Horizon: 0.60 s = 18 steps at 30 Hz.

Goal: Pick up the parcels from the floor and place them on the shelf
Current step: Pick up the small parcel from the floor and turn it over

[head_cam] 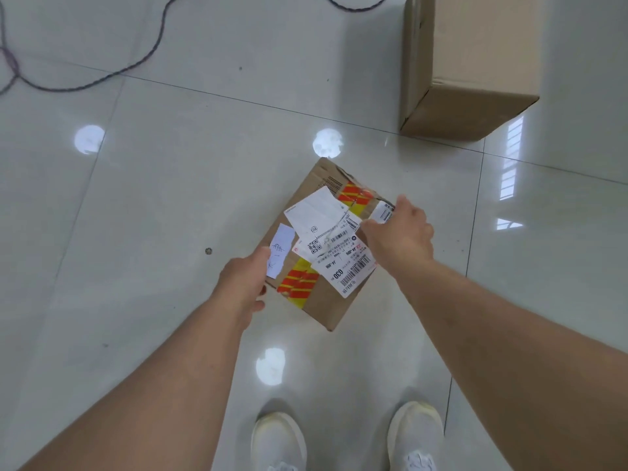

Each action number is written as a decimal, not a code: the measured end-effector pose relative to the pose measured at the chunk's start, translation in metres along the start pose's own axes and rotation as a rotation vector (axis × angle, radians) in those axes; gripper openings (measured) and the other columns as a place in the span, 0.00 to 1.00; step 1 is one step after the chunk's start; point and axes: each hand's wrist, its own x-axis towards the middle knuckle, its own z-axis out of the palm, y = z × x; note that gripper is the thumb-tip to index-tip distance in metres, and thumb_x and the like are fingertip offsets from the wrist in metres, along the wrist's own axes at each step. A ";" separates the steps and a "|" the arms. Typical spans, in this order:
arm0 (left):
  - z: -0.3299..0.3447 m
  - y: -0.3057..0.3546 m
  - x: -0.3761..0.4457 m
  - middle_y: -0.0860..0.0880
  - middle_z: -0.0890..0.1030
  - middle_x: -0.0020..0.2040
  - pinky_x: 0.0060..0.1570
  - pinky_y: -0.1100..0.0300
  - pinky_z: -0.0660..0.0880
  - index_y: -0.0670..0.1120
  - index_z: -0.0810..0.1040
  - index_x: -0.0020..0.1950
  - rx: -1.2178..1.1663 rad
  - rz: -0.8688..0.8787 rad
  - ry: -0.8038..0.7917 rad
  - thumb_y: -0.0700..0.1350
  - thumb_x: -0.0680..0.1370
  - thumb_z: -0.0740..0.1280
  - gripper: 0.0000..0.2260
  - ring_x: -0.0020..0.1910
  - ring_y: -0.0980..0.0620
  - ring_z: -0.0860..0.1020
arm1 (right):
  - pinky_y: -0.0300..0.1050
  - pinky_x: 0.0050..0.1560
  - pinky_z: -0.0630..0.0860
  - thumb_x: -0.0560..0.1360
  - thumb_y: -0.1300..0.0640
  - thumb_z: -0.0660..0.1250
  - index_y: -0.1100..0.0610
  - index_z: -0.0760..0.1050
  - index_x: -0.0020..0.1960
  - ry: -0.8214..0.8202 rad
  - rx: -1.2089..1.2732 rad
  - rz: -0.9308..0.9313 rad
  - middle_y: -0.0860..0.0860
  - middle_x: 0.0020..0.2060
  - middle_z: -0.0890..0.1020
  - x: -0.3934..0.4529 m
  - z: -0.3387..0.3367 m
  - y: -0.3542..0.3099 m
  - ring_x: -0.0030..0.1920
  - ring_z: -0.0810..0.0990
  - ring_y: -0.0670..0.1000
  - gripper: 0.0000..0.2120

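A small brown cardboard parcel with white shipping labels and red-and-yellow tape is in the middle of the head view, over the tiled floor. My left hand grips its left edge, thumb on top by a handwritten white sticker. My right hand clasps its right edge, fingers curled over the top. Whether the parcel rests on the floor or is just off it, I cannot tell. A larger plain cardboard box stands on the floor at the upper right. No shelf is in view.
Glossy pale floor tiles reflect ceiling lights. A dark cable snakes across the floor at the upper left. My two white shoes stand at the bottom edge, just behind the parcel.
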 end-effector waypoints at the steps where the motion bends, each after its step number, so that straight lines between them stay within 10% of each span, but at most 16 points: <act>1: 0.000 0.000 -0.001 0.45 0.80 0.52 0.48 0.52 0.75 0.45 0.77 0.52 -0.071 0.022 -0.012 0.51 0.76 0.60 0.13 0.48 0.45 0.78 | 0.56 0.65 0.66 0.75 0.50 0.61 0.55 0.60 0.71 -0.002 -0.042 0.004 0.56 0.69 0.66 0.000 0.000 0.001 0.68 0.65 0.59 0.27; 5: -0.002 0.004 0.002 0.50 0.76 0.43 0.44 0.58 0.73 0.47 0.73 0.45 -0.447 0.194 0.084 0.45 0.78 0.58 0.06 0.43 0.51 0.76 | 0.54 0.64 0.65 0.73 0.47 0.61 0.58 0.68 0.64 0.024 -0.080 0.151 0.58 0.64 0.71 -0.003 0.000 0.007 0.66 0.67 0.60 0.24; 8: -0.001 -0.001 0.000 0.52 0.73 0.40 0.48 0.54 0.68 0.50 0.71 0.38 -0.195 0.201 0.080 0.48 0.76 0.60 0.07 0.45 0.49 0.72 | 0.55 0.63 0.69 0.73 0.48 0.62 0.60 0.67 0.65 -0.012 0.002 0.128 0.58 0.63 0.71 -0.003 0.008 0.011 0.65 0.68 0.60 0.25; 18: 0.006 -0.006 -0.002 0.50 0.79 0.49 0.49 0.58 0.73 0.56 0.73 0.59 -0.029 0.318 0.036 0.40 0.76 0.62 0.15 0.47 0.50 0.78 | 0.49 0.42 0.75 0.74 0.56 0.62 0.58 0.68 0.58 -0.108 0.285 0.049 0.55 0.51 0.79 -0.005 0.003 0.020 0.48 0.78 0.55 0.14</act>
